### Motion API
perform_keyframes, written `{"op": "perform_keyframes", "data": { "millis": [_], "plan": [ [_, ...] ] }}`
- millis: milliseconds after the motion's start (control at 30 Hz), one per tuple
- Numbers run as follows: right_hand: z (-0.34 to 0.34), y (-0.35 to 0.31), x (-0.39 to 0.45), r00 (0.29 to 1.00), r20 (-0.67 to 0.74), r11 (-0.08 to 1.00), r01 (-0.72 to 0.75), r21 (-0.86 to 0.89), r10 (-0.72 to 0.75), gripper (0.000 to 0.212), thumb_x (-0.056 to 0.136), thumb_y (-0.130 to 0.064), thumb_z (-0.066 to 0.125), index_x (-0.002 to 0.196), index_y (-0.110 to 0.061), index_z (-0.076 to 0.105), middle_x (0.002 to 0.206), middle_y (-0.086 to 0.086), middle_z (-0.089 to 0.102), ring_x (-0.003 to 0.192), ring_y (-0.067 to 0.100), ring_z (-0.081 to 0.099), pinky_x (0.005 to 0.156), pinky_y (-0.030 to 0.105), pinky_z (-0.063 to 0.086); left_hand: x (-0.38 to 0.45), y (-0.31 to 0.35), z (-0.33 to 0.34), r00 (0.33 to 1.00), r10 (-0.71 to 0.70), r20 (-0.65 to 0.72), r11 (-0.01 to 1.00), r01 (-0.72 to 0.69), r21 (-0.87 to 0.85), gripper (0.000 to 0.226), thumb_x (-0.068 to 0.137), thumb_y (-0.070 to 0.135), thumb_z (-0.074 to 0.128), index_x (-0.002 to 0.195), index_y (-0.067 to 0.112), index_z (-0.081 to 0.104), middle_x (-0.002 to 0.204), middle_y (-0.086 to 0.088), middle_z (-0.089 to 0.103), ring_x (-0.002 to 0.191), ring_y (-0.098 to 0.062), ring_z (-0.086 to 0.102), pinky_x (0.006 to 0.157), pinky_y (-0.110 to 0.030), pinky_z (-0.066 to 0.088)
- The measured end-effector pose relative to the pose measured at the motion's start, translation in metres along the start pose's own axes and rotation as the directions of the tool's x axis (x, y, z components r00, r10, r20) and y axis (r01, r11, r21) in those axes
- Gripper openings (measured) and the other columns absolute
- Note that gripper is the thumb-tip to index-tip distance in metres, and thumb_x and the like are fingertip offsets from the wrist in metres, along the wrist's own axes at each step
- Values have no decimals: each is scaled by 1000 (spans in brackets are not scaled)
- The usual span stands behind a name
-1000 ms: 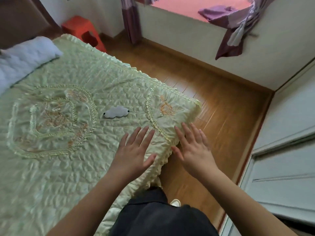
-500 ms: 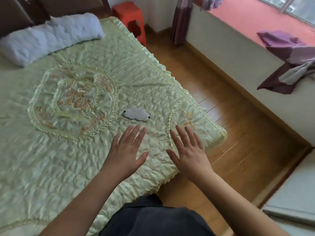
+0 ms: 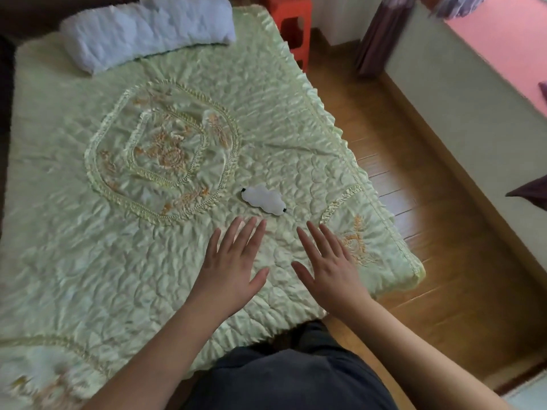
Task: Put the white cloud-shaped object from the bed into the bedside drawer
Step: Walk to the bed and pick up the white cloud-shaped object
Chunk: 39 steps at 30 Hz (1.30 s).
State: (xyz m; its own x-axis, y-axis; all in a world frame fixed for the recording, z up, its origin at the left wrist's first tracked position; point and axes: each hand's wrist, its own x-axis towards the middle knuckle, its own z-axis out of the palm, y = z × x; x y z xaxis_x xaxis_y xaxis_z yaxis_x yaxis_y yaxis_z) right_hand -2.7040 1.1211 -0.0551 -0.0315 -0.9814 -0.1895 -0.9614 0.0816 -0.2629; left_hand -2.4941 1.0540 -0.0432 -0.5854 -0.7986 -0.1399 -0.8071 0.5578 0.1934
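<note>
1. Looking down through the head camera, I see both hands out over the near corner of the bed (image 3: 88, 232), palms down, holding nothing.
2. Left hand (image 3: 233, 261): fingers spread and straight, thumb angled out toward the right. Whether the palm rests on the quilt or hovers just over it, I cannot tell.
3. Right hand (image 3: 328, 261): fingers likewise spread, thumb pointing toward the left hand; contact with the quilt also unclear. The two hands are near each other but apart.
4. White cloud-shaped object (image 3: 262, 199): lies flat on the pale green quilted bedspread, just beyond the fingertips of the left hand and not touched by either hand. It sits between the large embroidered oval in the middle of the bed and the smaller embroidered corner panel. Small dark tabs show at its two ends.
5. White pillow (image 3: 148, 31) lies at the far end of the bed.
6. Red stool (image 3: 293, 25) stands on the wooden floor (image 3: 444, 261) beside the bed's far right corner.
7. Image is somewhat blurred at the edges.
</note>
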Motion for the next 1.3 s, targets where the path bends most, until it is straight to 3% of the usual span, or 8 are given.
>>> {"op": "perform_keyframes", "data": {
  "millis": [167, 400, 600, 700, 800, 967, 1067, 1300],
  "plan": [
    [-2, 19, 40, 989, 35, 990, 143, 6, -143, 68, 96, -65, 12, 155, -33, -5, 161, -9, -13, 145, 10, -24, 112, 26, -22, 25, 4, -1, 999, -51, 18, 997, 49, 67, 76, 92, 58, 14, 143, 31, -35, 161, 4, -22, 143, -16, -31, 115, -43, -20],
    [5, 61, 107, 964, 84, 968, 251, 18, -252, 70, 96, -63, 17, 155, -29, 0, 164, -5, -2, 144, 10, -19, 115, 28, -14, 65, 4, 1, 988, -151, 29, 983, 147, 110, 73, 96, 52, 23, 153, 25, -15, 162, 2, -18, 144, -16, -29, 118, -49, -13],
    [32, 82, 160, 932, 147, 943, 334, -2, -330, 67, 98, -55, 28, 155, -22, 16, 164, 0, 13, 151, 20, 2, 120, 35, 0, 102, -2, 42, 976, -214, 43, 976, 212, 49, 70, 98, 42, 36, 156, 23, 2, 164, -1, -1, 150, -20, -8, 119, -52, 1],
    [65, 91, 189, 929, 158, 941, 339, -5, -334, 67, 98, -53, 32, 155, -19, 20, 163, 2, 16, 151, 22, 5, 120, 38, 4, 123, -16, 80, 969, -242, 51, 970, 242, -7, 69, 97, 38, 41, 156, 22, 9, 164, -2, 6, 150, -21, 1, 118, -53, 6],
    [111, 98, 218, 927, 201, 945, 327, -22, -316, 67, 99, -53, 34, 155, -19, 19, 163, 3, 15, 151, 22, 5, 120, 39, 5, 144, -34, 123, 957, -281, 71, 958, 284, -35, 70, 97, 37, 39, 155, 23, 1, 165, -1, 3, 151, -20, -1, 120, -52, 7],
    [189, 103, 263, 921, 263, 952, 306, -31, -287, 69, 98, -52, 34, 155, -17, 18, 163, 4, 18, 151, 22, 7, 121, 41, 8, 170, -57, 178, 943, -330, 41, 941, 333, -69, 76, 96, 36, 39, 154, 24, -9, 164, -1, 14, 151, -18, 4, 119, -54, 10],
    [235, 106, 292, 909, 351, 969, 246, -18, -225, 68, 99, -49, 36, 154, -17, 15, 163, 5, 14, 151, 23, 3, 120, 42, 4, 178, -73, 203, 933, -358, 38, 931, 359, -63, 72, 94, 39, 36, 156, 23, 2, 164, -1, 14, 150, -18, 4, 119, -56, 8],
    [306, 111, 351, 938, 322, 981, 167, -98, -128, 73, 96, -36, 42, 155, -23, 1, 165, 3, -1, 150, 25, -5, 120, 43, 1, 170, -100, 244, 914, -399, 72, 911, 404, -86, 67, 95, 39, 33, 155, 23, 7, 164, 1, 10, 150, -14, -1, 119, -52, 6]
  ]
}}
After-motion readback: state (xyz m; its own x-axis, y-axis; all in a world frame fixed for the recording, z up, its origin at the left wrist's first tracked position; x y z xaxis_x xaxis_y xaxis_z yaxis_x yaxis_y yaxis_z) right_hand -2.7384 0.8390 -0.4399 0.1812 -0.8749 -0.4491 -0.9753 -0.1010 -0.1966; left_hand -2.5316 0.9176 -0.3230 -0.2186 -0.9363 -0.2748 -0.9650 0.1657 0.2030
